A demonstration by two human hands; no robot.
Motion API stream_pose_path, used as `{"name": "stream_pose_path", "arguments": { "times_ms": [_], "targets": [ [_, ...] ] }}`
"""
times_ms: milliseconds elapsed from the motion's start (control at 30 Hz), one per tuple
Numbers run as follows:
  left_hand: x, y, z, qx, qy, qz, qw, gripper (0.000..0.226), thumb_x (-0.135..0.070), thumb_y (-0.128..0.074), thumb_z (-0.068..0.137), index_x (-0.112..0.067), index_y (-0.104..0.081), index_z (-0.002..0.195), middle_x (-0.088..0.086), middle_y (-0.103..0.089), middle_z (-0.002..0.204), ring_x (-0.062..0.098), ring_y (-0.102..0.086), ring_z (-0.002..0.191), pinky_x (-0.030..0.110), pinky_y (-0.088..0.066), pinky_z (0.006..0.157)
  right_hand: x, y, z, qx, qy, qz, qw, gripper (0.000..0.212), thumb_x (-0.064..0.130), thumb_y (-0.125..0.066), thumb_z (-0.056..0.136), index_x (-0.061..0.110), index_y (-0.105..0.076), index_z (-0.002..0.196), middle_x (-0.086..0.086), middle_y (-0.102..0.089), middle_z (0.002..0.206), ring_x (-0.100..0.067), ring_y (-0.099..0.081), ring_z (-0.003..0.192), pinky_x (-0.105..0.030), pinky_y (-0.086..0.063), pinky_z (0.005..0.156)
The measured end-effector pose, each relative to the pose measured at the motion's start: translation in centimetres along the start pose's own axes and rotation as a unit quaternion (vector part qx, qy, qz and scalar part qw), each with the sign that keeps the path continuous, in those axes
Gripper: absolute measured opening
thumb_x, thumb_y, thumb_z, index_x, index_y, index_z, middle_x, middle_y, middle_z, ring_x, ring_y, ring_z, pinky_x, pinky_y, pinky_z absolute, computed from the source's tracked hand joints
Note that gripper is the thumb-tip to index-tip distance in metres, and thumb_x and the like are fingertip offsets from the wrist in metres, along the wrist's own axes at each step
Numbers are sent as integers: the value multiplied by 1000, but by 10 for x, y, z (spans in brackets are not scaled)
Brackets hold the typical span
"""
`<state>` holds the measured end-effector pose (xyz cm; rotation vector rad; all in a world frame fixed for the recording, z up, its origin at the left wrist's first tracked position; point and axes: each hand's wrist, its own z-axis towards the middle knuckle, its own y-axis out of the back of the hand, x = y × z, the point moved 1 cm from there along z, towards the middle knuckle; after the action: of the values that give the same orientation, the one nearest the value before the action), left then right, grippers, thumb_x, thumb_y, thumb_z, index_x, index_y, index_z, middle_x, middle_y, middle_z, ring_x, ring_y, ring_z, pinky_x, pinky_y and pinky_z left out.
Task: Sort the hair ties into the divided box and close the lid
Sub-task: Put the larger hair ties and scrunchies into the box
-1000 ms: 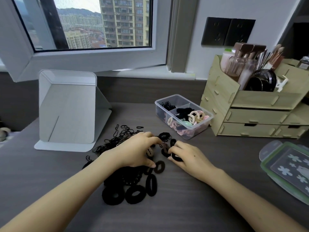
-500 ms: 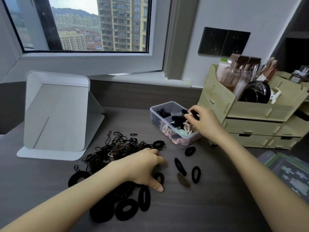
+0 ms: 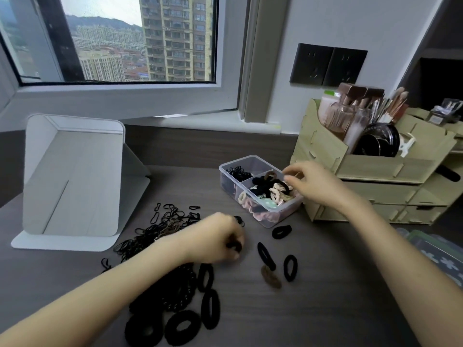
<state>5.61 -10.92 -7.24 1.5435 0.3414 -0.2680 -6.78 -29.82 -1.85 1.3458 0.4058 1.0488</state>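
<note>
Lid [image 3: 437, 249] cropped, left hand [image 3: 215, 237] blurred, gripping tie [image 3: 234, 245]

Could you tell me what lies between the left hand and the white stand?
A heap of thin black hair ties lies there, shown in the head view.

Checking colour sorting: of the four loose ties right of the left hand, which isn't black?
The brown tie, lowest of the four, at the near end of the slanted black tie; the other three are black.

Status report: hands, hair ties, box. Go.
Left hand grips a black hair tie on the desk. Right hand over the divided box, grip unclear. Many loose ties unsorted; lid off, at right. Nothing blocking the box.
</note>
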Motion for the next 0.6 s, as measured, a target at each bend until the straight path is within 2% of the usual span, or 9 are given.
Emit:
{"name": "stream_pose_path", "arguments": {
  "times_ms": [67,133,200,267,333,400,500,567,600],
  "targets": [
    [-6,17,10,-54,17,-53,997,18,-19,-73,74,-12,-70,90,6,-70,92,19,-63,84,26,-50,77,-1,-5,-22,33,15,6,999,20,23,-59,88,17,-69,104,5,-65,98,-13,-59,86,-30,-47,81],
    [-12,34,27,-88,29,-110,990,19,-20,-74,75,-12,-71,91,4,-70,85,17,-62,77,27,-51,75,-4,-21,-41,117,42,-17,992,20,26,-63,85,20,-68,103,4,-67,101,-15,-61,95,-31,-48,86],
    [-14,46,50,-108,40,-168,979,16,-16,-74,75,-9,-71,88,2,-68,76,16,-62,71,30,-53,75,-6,-38,-51,166,59,-62,982,30,30,-62,86,22,-63,115,2,-63,117,-16,-56,110,-32,-45,96],
    [-12,54,78,-142,67,-211,965,12,-11,-73,74,-3,-69,82,8,-68,75,19,-62,68,33,-56,71,-8,-48,-57,174,55,-79,980,42,37,-55,89,25,-54,129,2,-54,132,-17,-47,123,-33,-39,104],
    [-11,55,102,-166,92,-202,961,10,-9,-71,74,-5,-63,69,9,-65,71,18,-59,61,23,-53,55,-9,-52,-64,194,42,-44,979,52,48,-49,90,28,-44,137,2,-46,141,-17,-39,129,-31,-34,108],
    [-12,51,122,-145,107,-172,969,14,-9,-71,74,-9,-59,66,2,-60,65,15,-55,56,16,-46,47,-7,-55,-74,231,36,1,972,67,61,-48,83,32,-34,142,4,-38,145,-15,-32,133,-33,-31,110],
    [-13,38,139,-70,115,-132,982,16,-10,-73,74,-12,-58,69,4,-61,71,16,-56,58,24,-50,55,4,-63,-92,260,68,-55,962,88,73,-50,73,36,-19,146,3,-29,144,-16,-26,131,-37,-31,110],
    [-12,33,142,-52,113,-136,983,13,-12,-73,75,-10,-61,80,9,-63,81,22,-59,70,37,-55,71,9,-74,-100,219,107,-127,961,86,75,-43,74,35,-18,146,-1,-31,140,-21,-30,126,-38,-36,104],
    [-10,33,142,-52,111,-155,980,15,-14,-72,76,-8,-63,86,9,-63,84,22,-59,75,40,-55,79,9,-80,-103,175,125,-149,965,78,73,-38,77,34,-25,144,-4,-36,135,-23,-37,121,-37,-42,96]
  ]
}}
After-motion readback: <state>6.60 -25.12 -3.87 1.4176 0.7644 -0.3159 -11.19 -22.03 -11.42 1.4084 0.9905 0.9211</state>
